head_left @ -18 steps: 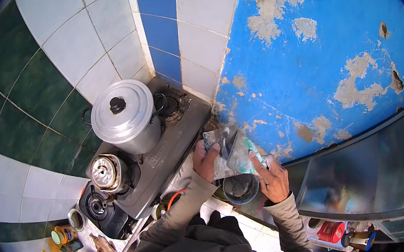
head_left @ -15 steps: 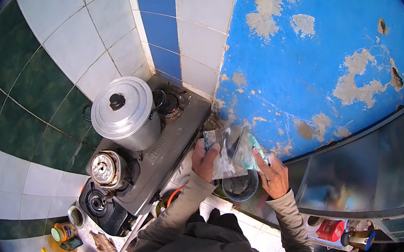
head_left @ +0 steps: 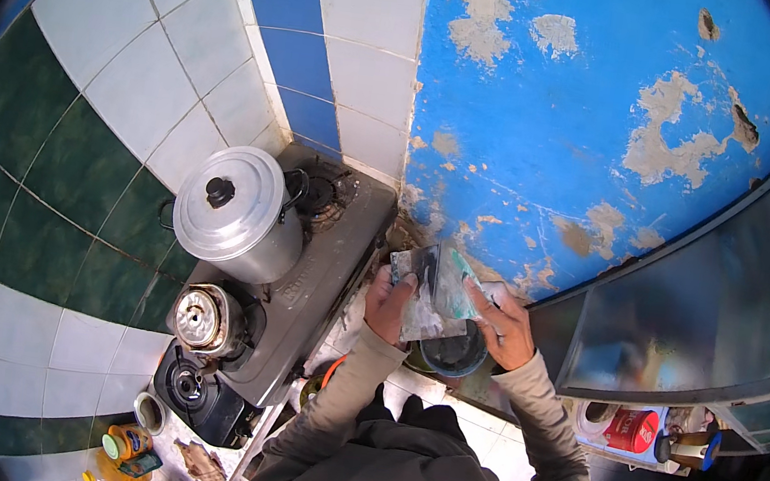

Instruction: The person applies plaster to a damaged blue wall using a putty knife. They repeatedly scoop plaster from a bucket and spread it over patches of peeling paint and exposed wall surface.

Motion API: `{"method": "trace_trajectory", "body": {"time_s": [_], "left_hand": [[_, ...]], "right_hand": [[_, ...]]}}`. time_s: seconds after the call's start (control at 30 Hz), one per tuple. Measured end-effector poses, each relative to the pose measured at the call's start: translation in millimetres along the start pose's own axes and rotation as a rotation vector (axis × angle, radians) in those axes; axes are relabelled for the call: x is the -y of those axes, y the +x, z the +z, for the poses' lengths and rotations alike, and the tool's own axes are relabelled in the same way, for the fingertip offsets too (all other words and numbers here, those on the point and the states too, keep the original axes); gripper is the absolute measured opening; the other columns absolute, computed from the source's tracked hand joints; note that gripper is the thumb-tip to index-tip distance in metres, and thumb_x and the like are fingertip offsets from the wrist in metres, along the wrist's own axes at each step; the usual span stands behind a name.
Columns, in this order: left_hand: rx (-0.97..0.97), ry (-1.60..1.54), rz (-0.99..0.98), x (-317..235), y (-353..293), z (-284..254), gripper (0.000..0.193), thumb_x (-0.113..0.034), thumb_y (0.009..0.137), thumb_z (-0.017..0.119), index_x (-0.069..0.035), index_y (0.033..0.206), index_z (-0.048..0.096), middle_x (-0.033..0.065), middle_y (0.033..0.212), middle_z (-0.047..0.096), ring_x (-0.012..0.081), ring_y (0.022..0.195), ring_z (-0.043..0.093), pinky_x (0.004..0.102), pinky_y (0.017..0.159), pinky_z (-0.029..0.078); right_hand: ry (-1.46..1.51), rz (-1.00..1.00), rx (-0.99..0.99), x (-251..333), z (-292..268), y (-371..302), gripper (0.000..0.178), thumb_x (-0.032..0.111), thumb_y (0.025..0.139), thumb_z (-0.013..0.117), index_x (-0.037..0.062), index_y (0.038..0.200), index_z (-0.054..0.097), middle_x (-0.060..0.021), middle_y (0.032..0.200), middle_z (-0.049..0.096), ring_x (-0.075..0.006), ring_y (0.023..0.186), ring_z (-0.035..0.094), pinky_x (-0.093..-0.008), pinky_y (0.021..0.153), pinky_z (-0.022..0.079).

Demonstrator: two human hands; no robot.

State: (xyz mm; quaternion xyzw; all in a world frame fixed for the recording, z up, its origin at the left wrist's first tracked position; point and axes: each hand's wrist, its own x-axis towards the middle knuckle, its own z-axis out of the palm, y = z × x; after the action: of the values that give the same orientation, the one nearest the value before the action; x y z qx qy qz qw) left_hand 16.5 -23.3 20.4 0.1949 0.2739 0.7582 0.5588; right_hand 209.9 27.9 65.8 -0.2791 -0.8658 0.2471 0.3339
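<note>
My left hand (head_left: 387, 309) is closed on a flat grey putty scraper (head_left: 422, 319) smeared with whitish paste. A second flat putty scraper (head_left: 457, 294), pale with green smears, is gripped in my right hand (head_left: 506, 328). The two plates meet and partly overlap in front of me, so where one ends is hard to make out. Just below them is a round bowl (head_left: 463, 374) with dark grey stuff inside, its far rim hidden by the plates. Beyond my hands rises a blue wall (head_left: 546, 164) with peeled patches showing grey and tan.
To my left a stove (head_left: 305, 279) carries a big lidded aluminium pot (head_left: 240, 224) and a smaller metal pot (head_left: 202, 319). A dark glossy panel (head_left: 680, 322) stands to the right, above a shelf with a red container (head_left: 632, 430). Jars (head_left: 126, 442) crowd the lower left.
My right hand has shifted a little left with its scraper, over the one in my left hand. The whole view has turned slightly, moving the wall leftward.
</note>
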Motion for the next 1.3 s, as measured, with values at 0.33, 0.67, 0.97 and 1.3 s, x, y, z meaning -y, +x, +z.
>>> {"method": "trace_trajectory", "body": {"time_s": [0.33, 0.67, 0.97, 1.3], "left_hand": [[-0.083, 0.424, 0.391, -24.3, 0.8, -5.2, 0.018, -0.004, 0.089, 0.054, -0.002, 0.107, 0.05, 0.0033, 0.098, 0.057, 0.0072, 0.084, 0.051, 0.0226, 0.077, 0.042], [0.01, 0.743, 0.58, -14.9, -5.5, 0.6, 0.013, -0.006, 0.093, 0.05, 0.002, 0.103, 0.05, 0.0151, 0.105, 0.061, 0.0222, 0.096, 0.061, 0.033, 0.087, 0.046], [0.152, 1.074, 0.809, -14.4, 10.5, -58.3, 0.016, -0.002, 0.088, 0.048, 0.004, 0.101, 0.055, 0.0215, 0.101, 0.064, 0.033, 0.097, 0.063, 0.0395, 0.086, 0.048], [-0.356, 0.985, 0.479, 37.6, -36.2, -115.1, 0.016, -0.01, 0.087, 0.058, 0.0, 0.099, 0.057, 0.0169, 0.087, 0.063, 0.0259, 0.08, 0.062, 0.0346, 0.073, 0.048]], "right_hand": [[0.341, 0.67, 0.033, -45.6, -14.3, -42.5, 0.034, 0.02, 0.097, 0.045, 0.004, 0.126, 0.053, -0.0094, 0.087, 0.064, -0.0134, 0.06, 0.058, -0.0289, 0.05, 0.046], [1.244, 1.054, 0.302, 23.3, -32.7, -6.1, 0.035, 0.027, 0.096, 0.05, -0.0019, 0.115, 0.053, -0.0197, 0.091, 0.066, -0.0184, 0.059, 0.061, -0.0281, 0.044, 0.048], [1.819, 0.945, 0.342, 2.7, -36.2, 6.9, 0.034, 0.029, 0.095, 0.048, 0.0001, 0.113, 0.052, -0.0177, 0.082, 0.063, -0.0163, 0.052, 0.056, -0.0288, 0.042, 0.046], [-0.771, -0.315, -0.239, 57.1, -103.4, 233.2, 0.062, 0.007, 0.082, 0.063, 0.0191, 0.139, 0.042, -0.0082, 0.091, 0.047, -0.0187, 0.07, 0.052, -0.0303, 0.056, 0.044]]}}
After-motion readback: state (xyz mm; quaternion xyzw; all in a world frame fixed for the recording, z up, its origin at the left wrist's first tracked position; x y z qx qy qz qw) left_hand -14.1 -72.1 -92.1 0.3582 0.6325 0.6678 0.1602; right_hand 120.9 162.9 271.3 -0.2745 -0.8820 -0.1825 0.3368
